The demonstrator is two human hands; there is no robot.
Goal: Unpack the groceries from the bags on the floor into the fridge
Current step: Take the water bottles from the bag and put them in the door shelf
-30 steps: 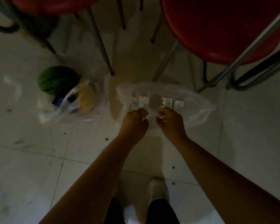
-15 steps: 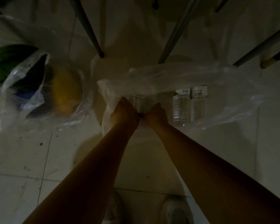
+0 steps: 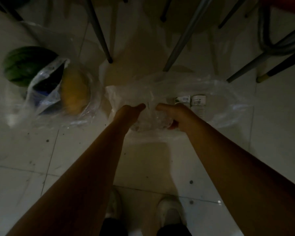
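"Where are the bottles (image 3: pixel 191 101)?"

"In the clear bag (image 3: pixel 225 99) on the floor. A moment ago her hands were pinched together. Now left hand (image 3: pixel 129 113) and right hand (image 3: pixel 175 114) spread it, fingers half-curled on plastic."

"So bottles come out next?"

"Probably."

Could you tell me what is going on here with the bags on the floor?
A person is bent over a clear plastic bag of water bottles on the tiled floor, with the left hand and right hand reaching into its opening. Nothing looks lifted out yet. A second bag beside a watermelon lies untouched to the left.
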